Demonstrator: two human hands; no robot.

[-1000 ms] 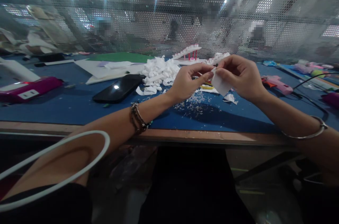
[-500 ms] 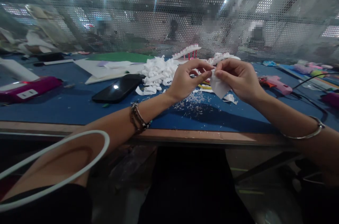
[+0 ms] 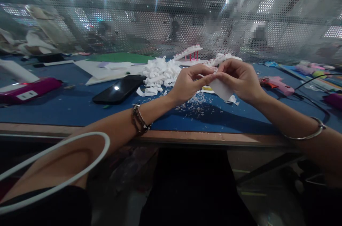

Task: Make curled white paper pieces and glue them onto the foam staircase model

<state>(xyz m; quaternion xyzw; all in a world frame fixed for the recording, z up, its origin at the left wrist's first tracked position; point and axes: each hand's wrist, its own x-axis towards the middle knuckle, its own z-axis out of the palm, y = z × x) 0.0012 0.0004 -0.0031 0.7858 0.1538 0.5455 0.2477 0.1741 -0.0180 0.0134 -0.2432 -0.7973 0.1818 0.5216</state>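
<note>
A small piece of white paper (image 3: 222,90) hangs between my two hands above the blue table (image 3: 171,119). My right hand (image 3: 242,80) pinches its upper edge between thumb and fingers. Meeting it at the same edge, my left hand (image 3: 188,82) has thumb and forefinger closed on the paper. Tiny white scraps (image 3: 196,106) lie scattered on the tabletop below. Just behind my left hand is a heap of torn white paper (image 3: 160,72). A yellow object (image 3: 207,88) shows partly behind the hands.
Left of the heap lies a black phone (image 3: 120,88), with white sheets (image 3: 92,71) and a green sheet (image 3: 120,57) behind. A white model with red posts (image 3: 188,53) stands at the back. On the right sits a pink glue gun (image 3: 280,85) with a black cable; a purple device (image 3: 29,88) is far left.
My fingertips have come closer together on the paper's upper edge, and my left hand has lowered slightly. The paper's hanging part has tilted a little to the right.
</note>
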